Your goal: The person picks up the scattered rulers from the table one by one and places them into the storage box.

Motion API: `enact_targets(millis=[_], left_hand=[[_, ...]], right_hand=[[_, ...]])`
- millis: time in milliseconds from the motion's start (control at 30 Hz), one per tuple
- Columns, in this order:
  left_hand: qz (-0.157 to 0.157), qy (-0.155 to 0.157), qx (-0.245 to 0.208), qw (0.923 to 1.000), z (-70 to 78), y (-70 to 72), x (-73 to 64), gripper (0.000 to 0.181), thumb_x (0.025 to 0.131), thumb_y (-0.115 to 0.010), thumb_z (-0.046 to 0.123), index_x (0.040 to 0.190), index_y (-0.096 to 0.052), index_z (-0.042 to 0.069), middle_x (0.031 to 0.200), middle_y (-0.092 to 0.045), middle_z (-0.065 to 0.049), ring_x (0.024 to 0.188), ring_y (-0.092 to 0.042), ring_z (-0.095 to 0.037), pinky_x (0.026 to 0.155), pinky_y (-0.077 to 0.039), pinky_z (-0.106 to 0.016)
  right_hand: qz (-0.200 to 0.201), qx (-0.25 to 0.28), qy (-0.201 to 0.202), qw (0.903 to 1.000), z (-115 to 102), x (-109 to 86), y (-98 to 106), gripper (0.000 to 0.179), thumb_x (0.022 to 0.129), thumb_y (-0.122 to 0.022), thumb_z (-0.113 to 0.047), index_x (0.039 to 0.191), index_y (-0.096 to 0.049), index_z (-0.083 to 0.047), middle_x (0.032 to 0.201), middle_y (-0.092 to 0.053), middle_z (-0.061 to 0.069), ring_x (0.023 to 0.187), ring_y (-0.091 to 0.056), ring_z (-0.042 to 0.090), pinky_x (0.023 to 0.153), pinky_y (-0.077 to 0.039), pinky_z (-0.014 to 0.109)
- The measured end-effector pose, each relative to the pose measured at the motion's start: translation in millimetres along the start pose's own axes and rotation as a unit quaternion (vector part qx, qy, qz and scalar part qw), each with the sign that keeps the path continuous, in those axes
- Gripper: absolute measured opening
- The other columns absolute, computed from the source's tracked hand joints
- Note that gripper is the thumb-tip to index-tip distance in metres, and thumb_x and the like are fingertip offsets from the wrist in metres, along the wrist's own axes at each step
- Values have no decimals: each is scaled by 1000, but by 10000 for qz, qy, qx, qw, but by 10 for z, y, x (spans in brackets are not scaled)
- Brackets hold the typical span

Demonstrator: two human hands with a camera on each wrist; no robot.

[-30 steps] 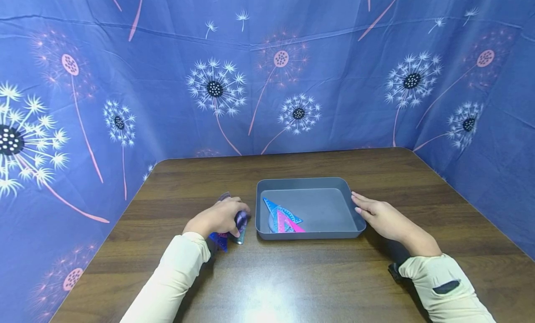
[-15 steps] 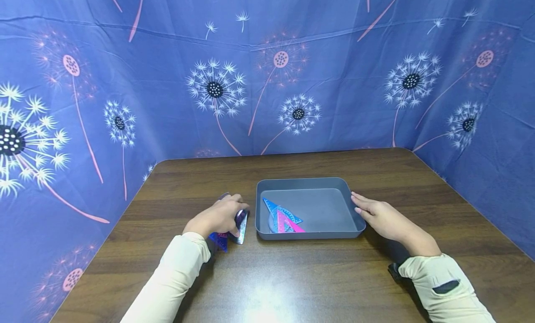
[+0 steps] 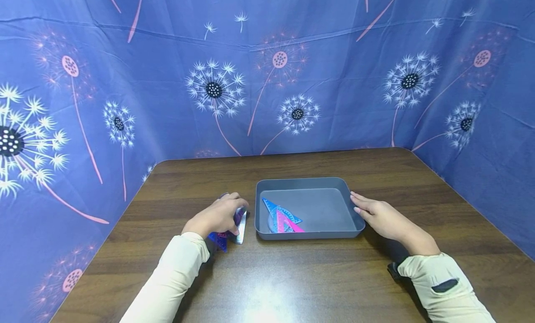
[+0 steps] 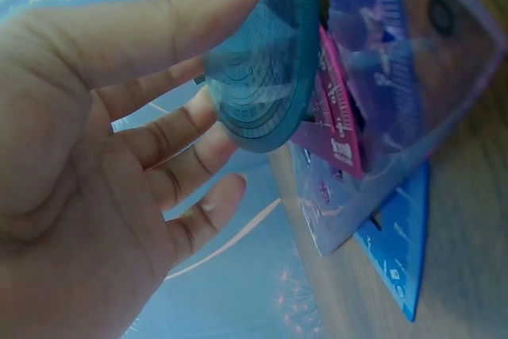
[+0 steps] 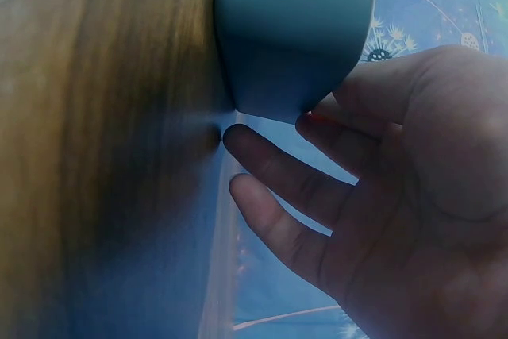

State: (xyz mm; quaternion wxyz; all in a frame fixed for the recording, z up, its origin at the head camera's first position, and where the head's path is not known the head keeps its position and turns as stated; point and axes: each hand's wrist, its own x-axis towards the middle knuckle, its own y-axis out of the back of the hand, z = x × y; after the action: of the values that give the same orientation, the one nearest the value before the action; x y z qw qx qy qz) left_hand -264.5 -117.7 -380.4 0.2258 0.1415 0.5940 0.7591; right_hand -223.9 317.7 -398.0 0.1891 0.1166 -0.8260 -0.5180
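My left hand is left of the grey tray, low over the table. In the left wrist view its thumb and fingers pinch a clear teal protractor. Against the protractor lies a see-through purple plastic pouch, with a pink ruler-like piece and a blue set square beside it. My right hand rests its fingertips on the tray's right wall, fingers nearly straight. Inside the tray, at the left, a blue set square and a pink set square overlap a clear round-edged piece.
The brown wooden table extends around the tray on every side. Behind and beside it hangs a blue cloth printed with dandelions.
The shiny clear piece under my left fingers has tilted slightly and catches the light differently. The right hand and the tray stay where they were.
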Motion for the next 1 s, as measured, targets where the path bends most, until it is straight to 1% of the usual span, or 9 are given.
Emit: enact_targets(millis=[100,167,300,433,533,667,867,1000], left_hand=[[122,-73,-36,9999,-11,11,-7,68,66,-93,14,127,-63,14,126,-56,-4,123,-49,-29,108,-36,-52],[222,-167,-55,9996,-12,23,-14,66,65,-92,12,124,-64,12,123,-57,-3,121,-51,-28,106,-38,-53],[362,-249,-66,9990,-20,42,-27,59,67,-90,7,120,-65,11,118,-59,-2,117,-55,-27,105,-39,-53],[423,-181,-114,9989,-28,61,-44,54,69,-87,3,119,-66,11,117,-61,-1,115,-57,-26,104,-41,-51],[477,-93,-166,9987,-25,81,-60,52,71,-86,2,117,-67,12,115,-62,0,111,-59,-26,101,-45,-48],[625,-85,-223,9978,-24,110,-81,47,72,-85,2,114,-68,13,110,-63,0,106,-62,-24,95,-50,-44],[786,-263,-154,9964,-21,169,-97,33,78,-81,4,109,-70,11,101,-64,0,99,-62,-20,92,-51,-43],[908,-417,-114,9949,-38,211,-118,29,79,-74,-5,103,-72,10,95,-66,0,92,-61,-18,89,-51,-41]], right_hand=[[12,-39,8,10000,9,4,-5,43,101,-54,-9,139,-49,10,149,-43,25,135,-42,43,106,-34,59],[24,-42,26,10000,11,5,-6,42,101,-54,-9,139,-49,10,148,-43,25,135,-42,43,105,-34,59],[16,1,13,10000,4,-4,-5,43,101,-54,-9,139,-49,10,148,-43,25,135,-42,43,105,-34,60],[-22,37,-13,10000,-8,-17,-2,43,102,-54,-9,139,-48,10,149,-43,25,136,-41,43,105,-34,60],[-7,20,-12,10000,-11,-20,1,43,101,-54,-8,139,-48,10,149,-43,25,136,-41,43,105,-34,59],[1,9,-13,10000,-15,-19,8,43,101,-54,-8,139,-48,10,149,-43,25,136,-41,43,106,-34,59],[-6,13,4,10000,-19,-22,21,43,102,-54,-10,140,-48,10,149,-42,26,136,-41,44,105,-34,60],[25,-10,10,10000,-21,-28,26,43,101,-54,-8,139,-48,10,149,-43,25,136,-41,43,105,-34,59]])
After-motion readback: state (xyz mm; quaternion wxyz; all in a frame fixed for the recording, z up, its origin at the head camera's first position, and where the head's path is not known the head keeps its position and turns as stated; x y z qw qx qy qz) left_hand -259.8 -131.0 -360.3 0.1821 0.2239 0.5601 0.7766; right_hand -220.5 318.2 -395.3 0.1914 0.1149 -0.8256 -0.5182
